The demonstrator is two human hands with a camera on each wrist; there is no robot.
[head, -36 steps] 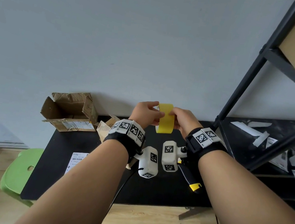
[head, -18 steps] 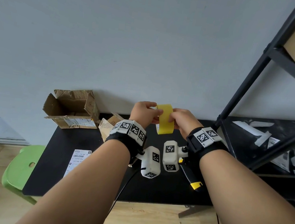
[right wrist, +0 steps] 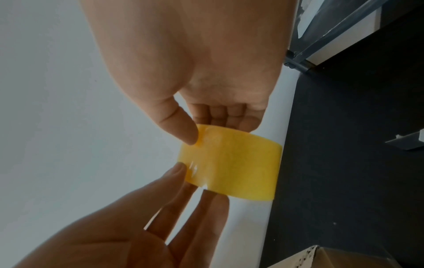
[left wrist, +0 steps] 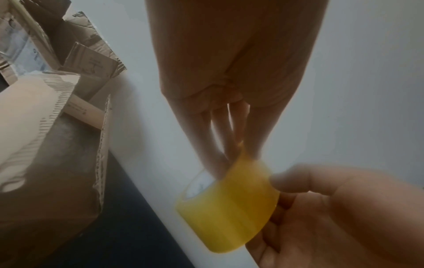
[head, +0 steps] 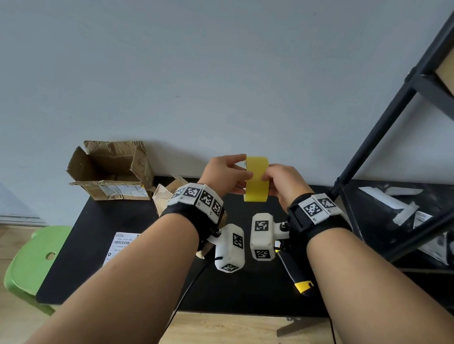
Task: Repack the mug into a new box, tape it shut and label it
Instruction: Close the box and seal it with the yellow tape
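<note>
A yellow tape roll [head: 256, 181] hangs in the air above the back of the black table [head: 246, 297], close to the wall. My left hand [head: 237, 173] pinches its left side, fingers reaching to the rim of the roll [left wrist: 229, 204]. My right hand [head: 273, 177] grips the right side, with the thumb [right wrist: 181, 128] pressed on the tape's outer face [right wrist: 231, 168] and the other fingers behind it. A cardboard box [head: 166, 192] stands mostly hidden behind my left wrist. No mug is in view.
A torn open cardboard box [head: 112, 173] lies at the table's back left. A label sheet [head: 122, 244] lies near the left edge, a yellow-and-black knife [head: 297, 275] under my right forearm. A black shelf rack [head: 395, 131] stands on the right, a green stool [head: 32, 261] on the left.
Both hands keep the roll at about the same spot. The fingers have shifted slightly on it.
</note>
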